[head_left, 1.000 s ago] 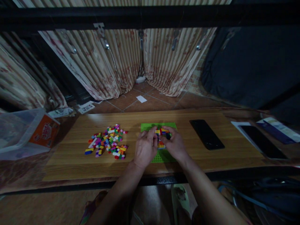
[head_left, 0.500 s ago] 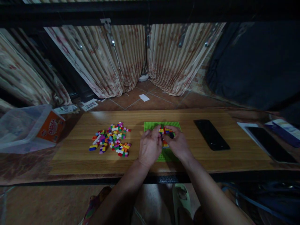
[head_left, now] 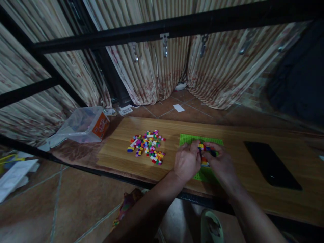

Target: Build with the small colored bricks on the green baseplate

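Observation:
A green studded baseplate [head_left: 186,137] lies on the wooden board, partly covered by both hands. On it is a build of small toy bricks [head_left: 200,146] in yellow, red, blue and orange. My left hand [head_left: 187,161] is closed at the build's left side, its fingertips against the bricks. From the right, my right hand [head_left: 222,166] bends its fingers and thumb round the far and right parts of the build. Fingers hide much of the build, and no single loose brick can be made out in either hand. Left of the baseplate, loose bricks [head_left: 151,143] of many colours are scattered.
The wooden board [head_left: 113,155] holds all this, with a black phone-like slab [head_left: 272,165] to the right. A clear plastic box [head_left: 83,126] with an orange label sits beyond the board's left end. Dark metal bars [head_left: 152,30] and striped curtains [head_left: 146,77] stand behind.
The camera view has turned left and tilted, so everything appears further right. Both hands stay at the brick build, with little visible change in their grip.

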Available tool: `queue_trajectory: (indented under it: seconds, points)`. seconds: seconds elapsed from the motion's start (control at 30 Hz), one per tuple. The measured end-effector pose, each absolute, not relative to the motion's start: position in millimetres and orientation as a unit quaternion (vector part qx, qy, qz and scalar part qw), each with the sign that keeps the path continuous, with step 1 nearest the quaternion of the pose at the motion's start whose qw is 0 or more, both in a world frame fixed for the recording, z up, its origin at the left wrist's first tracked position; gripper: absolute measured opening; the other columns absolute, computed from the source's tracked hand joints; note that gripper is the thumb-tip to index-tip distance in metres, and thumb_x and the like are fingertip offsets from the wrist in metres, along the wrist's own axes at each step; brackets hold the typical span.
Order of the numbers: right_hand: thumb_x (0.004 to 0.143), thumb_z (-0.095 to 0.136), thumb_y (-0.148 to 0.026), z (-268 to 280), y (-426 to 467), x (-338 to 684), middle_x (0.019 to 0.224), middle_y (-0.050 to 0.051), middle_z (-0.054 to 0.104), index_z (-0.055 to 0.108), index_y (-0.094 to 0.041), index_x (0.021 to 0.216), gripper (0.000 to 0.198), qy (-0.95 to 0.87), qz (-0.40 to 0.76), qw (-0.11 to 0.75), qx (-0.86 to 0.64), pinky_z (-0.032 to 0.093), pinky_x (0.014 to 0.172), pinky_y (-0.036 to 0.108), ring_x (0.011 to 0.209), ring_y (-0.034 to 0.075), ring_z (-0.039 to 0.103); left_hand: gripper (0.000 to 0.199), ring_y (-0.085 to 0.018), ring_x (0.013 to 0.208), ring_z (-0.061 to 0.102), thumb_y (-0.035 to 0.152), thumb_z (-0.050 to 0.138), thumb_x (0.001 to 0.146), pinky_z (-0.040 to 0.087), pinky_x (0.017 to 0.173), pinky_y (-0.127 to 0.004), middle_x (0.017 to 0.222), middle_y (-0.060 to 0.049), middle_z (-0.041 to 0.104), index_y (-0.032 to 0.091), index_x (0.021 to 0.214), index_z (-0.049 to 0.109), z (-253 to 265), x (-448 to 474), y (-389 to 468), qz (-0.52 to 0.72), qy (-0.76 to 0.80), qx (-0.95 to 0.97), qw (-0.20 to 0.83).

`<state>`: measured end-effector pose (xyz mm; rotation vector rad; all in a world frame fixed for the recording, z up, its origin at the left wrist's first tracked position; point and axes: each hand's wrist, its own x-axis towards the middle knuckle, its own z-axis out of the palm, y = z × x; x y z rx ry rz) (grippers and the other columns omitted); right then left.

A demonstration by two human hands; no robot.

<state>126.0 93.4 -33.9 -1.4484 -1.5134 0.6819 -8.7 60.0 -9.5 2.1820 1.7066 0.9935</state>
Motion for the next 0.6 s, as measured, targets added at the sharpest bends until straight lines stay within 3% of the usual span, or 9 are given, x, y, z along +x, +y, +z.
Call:
queue_trajectory:
  seconds: [0.27, 0.37, 0.47, 0.6]
  points:
    - [0.073, 0.064, -0.043, -30.6, 92.3, 133.1, 0.110, 0.009, 0.065, 0.070, -0.021, 0.099, 0.035, -0.618, 0.250, 0.440, -0.601, 0.044, 0.093, 0.047, 0.104, 0.027, 0.059, 0.025, -0.019, 0.084, 0.065, 0.013, 0.053, 0.077, 0.051, 0.080, -0.031, 0.090, -0.004, 0.071, 0.020, 0.099, 0.061, 6.3, -45.5, 64.6, 0.368, 0.603, 0.691, 0.151]
    - [0.074, 0.064, -0.044, -26.5, 93.0, 136.1, 0.106, 0.009, 0.067, 0.071, -0.020, 0.097, 0.034, -0.602, 0.238, 0.473, -0.597, 0.046, 0.090, 0.048, 0.101, 0.028, 0.061, 0.011, -0.019, 0.078, 0.065, 0.025, 0.060, 0.076, 0.050, 0.072, -0.030, 0.083, -0.004, 0.071, 0.020, 0.085, 0.064, 14.7, -83.2, 64.7, 0.306, 0.650, 0.673, 0.174]
    - [0.076, 0.063, -0.043, -23.8, 94.0, 137.4, 0.103, 0.009, 0.068, 0.071, -0.021, 0.097, 0.031, -0.596, 0.238, 0.489, -0.591, 0.049, 0.087, 0.047, 0.098, 0.028, 0.062, 0.019, -0.020, 0.073, 0.064, 0.034, 0.069, 0.068, 0.048, 0.066, -0.029, 0.078, -0.004, 0.070, 0.019, 0.080, 0.065, 18.8, -117.6, 60.3, 0.221, 0.682, 0.667, 0.204]
    - [0.077, 0.062, -0.041, -22.8, 95.1, 136.3, 0.102, 0.008, 0.068, 0.071, -0.021, 0.097, 0.030, -0.594, 0.248, 0.495, -0.583, 0.051, 0.083, 0.044, 0.094, 0.026, 0.063, 0.021, -0.022, 0.079, 0.064, 0.027, 0.073, 0.061, 0.048, 0.068, -0.030, 0.082, -0.004, 0.069, 0.020, 0.080, 0.067, 18.9, -136.4, 51.6, 0.152, 0.671, 0.700, 0.192]
